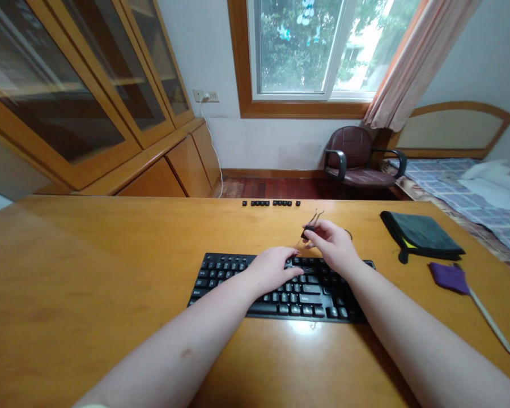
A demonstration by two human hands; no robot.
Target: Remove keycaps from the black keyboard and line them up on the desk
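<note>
A black keyboard [310, 298] lies on the wooden table, turned towards me. Across its upper middle rests my left hand [276, 266], palm down, with the thumb apart from the stretched fingers; it seems to hold nothing. My right hand [329, 243] is raised just above the keyboard's top edge. Its thumb and fingers pinch a wire keycap puller [309, 231] by the black handle, and thin bent wire prongs stick up from it. Part of the puller is hidden behind the fingers.
Several loose black keycaps [260, 203] stand in a row along the table's [89, 272] far edge. To the right lie a folded grey cloth [425, 233] with black edging and a purple-headed brush [449, 278] with a pale handle. Beyond stands an armchair [352, 153].
</note>
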